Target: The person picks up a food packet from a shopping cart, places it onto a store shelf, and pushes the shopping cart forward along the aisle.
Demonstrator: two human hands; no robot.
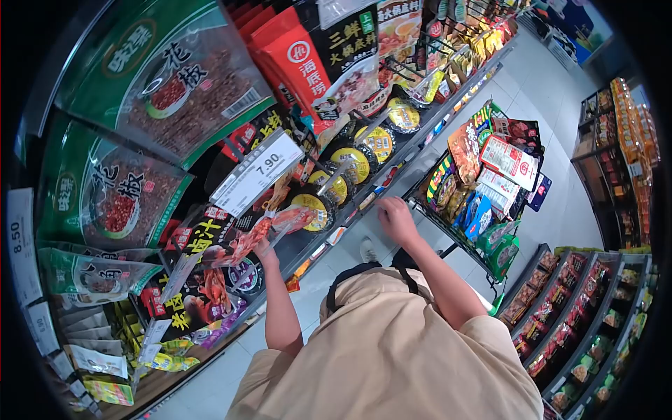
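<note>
In the head view, we note pale tiled flooring, a stocked shelf running from 7 to 1 o'clock, and a loaded cart at 3. At 9 o'clock hangs a glossy black-and-red packet with yellow characters; the left hand meets its edge, grip undetermined, while the right hand, nearer the cart, is loosely curled, full closure unconfirmed.

Head-worn, looking forward and down over a beige cloth shirt at six o'clock. Close to a large green-edged clear plastic bag at ten, far from tall dark shelving at three.
</note>
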